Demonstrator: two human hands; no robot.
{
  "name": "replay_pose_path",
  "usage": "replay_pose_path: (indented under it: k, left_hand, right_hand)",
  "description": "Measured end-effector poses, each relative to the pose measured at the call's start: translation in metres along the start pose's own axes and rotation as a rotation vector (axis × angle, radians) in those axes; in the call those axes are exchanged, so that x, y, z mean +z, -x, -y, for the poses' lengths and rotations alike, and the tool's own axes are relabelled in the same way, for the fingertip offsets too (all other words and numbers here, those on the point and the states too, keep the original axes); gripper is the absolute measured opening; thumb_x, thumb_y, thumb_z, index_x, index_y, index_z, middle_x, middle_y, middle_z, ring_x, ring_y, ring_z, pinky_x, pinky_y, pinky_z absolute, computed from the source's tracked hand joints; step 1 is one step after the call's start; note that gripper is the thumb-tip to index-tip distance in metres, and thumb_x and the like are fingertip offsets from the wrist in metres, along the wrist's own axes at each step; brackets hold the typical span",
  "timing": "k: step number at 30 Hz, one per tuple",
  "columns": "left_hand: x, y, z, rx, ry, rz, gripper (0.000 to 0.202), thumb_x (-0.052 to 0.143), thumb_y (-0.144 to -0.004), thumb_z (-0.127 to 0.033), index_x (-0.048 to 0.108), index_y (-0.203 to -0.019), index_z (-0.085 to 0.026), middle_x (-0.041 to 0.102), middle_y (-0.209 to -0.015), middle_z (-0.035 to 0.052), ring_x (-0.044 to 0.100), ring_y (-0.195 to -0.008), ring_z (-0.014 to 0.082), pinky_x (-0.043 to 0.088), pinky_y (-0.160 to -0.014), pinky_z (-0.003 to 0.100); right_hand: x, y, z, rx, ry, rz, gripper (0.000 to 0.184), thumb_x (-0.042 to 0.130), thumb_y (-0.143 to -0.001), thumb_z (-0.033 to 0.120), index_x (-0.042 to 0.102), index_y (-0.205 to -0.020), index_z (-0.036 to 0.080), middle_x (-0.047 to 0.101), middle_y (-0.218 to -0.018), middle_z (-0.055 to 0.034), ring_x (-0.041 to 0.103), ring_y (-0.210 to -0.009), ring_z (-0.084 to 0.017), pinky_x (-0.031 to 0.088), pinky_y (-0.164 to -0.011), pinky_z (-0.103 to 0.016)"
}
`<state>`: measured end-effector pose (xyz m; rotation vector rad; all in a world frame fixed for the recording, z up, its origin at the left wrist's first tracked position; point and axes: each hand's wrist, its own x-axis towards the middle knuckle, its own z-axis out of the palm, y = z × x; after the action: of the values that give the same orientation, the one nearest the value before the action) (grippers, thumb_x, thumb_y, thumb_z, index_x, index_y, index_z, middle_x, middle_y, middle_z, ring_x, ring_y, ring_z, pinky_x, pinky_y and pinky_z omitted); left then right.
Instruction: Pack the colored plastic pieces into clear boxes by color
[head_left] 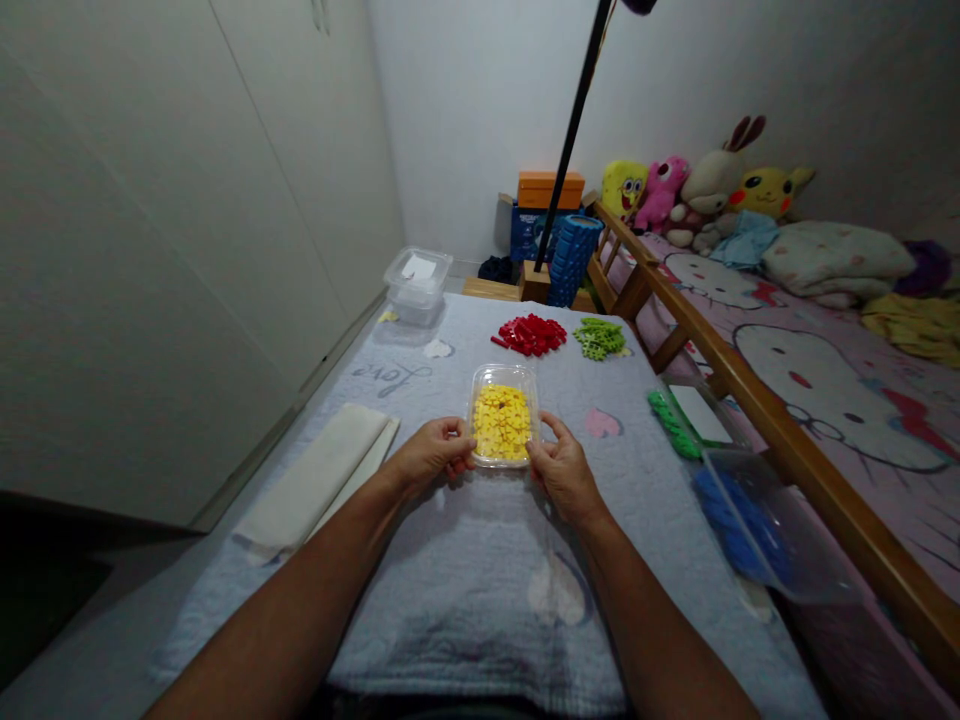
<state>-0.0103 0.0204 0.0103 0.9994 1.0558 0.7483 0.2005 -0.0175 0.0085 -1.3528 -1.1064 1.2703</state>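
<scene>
Clear plastic box (504,375) of small yellow pieces (501,420)
Between left grip (433,448) and right grip (564,470), each pinching one of its near corners

One word legible: "Love" (394,377), printed in grey cursive on the light blue-grey cloth (465,560), left of centre toward the far end. White lettering is carried by the dark blue box (523,235) at the back wall; too small to be read. A white slip (418,267) is seen at the stacked clear containers (417,298), another white slip (701,414) beside the green pieces (666,418) at right; no writing can be made out on either. No numbers can be read.
</scene>
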Motion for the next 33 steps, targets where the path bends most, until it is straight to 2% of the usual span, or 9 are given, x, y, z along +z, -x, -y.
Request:
replay_pose_path:
  k: [8,16,25,33]
  left_hand:
    - [0.0016,0.0015,-0.0001,-0.035,0.039,-0.013,0.036,0.078,-0.062,-0.037,0.047,-0.068,-0.018,0.065,-0.056,0.0023,0.048,-0.040,0.0065,0.034,-0.041,0.017]
    - [0.0010,-0.0002,0.0017,-0.047,0.066,-0.010,0.037,0.079,-0.062,-0.038,0.048,-0.068,-0.018,0.064,-0.057,0.0020,0.049,-0.040,0.0068,0.033,-0.040,0.017]
    - [0.0075,0.0061,-0.0076,-0.081,0.056,-0.017,0.041,0.079,-0.060,-0.045,0.050,-0.069,-0.018,0.064,-0.057,0.0018,0.049,-0.040,0.0064,0.032,-0.040,0.017]
    - [0.0073,0.0052,-0.0041,-0.001,-0.001,-0.009,0.045,0.084,-0.055,-0.041,0.047,-0.067,-0.019,0.061,-0.055,-0.0012,0.047,-0.041,0.0063,0.034,-0.042,0.018]
  right_hand:
    - [0.0018,-0.0004,0.0023,0.022,-0.008,-0.034,0.080,0.065,-0.076,0.047,0.040,-0.142,0.011,0.049,-0.048,0.0109,0.033,-0.038,-0.006,0.027,-0.039,-0.016]
    - [0.0025,0.0047,0.0046,0.065,0.088,-0.016,0.089,0.068,-0.076,0.050,0.033,-0.149,0.012,0.054,-0.048,0.0088,0.040,-0.035,-0.008,0.030,-0.036,-0.016]
    - [0.0036,0.0060,0.0033,0.084,0.024,-0.017,0.088,0.070,-0.076,0.048,0.033,-0.148,0.014,0.055,-0.048,0.0089,0.042,-0.033,-0.009,0.030,-0.033,-0.016]
    - [0.0041,0.0067,0.0034,0.077,-0.008,-0.018,0.088,0.071,-0.076,0.048,0.033,-0.148,0.015,0.056,-0.048,0.0087,0.042,-0.034,-0.008,0.030,-0.034,-0.016]
